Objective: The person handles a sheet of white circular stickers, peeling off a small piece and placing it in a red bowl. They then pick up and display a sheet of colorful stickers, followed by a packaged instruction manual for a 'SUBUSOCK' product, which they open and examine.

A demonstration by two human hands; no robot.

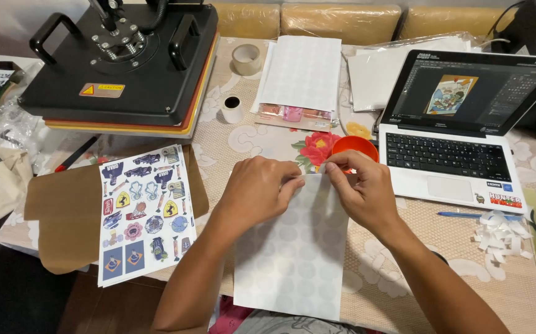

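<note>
One printed sticker sheet (145,213) lies left of the white dotted sheet (292,247) on the desk (441,247). Two hands, left hand (257,188) and right hand (360,188), pinch its top edge with their fingers; one laptop (459,124) sits right.

White circle-patterned sheet (292,247), colourful sticker sheet (145,210), floral tablecloth (268,139)

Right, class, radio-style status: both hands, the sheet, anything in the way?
Left hand and right hand: both pinch top edge of white sheet. Sheet flat on table, bottom edge overhanging. Orange bowl just behind hands; sticker sheet clear to left.
</note>
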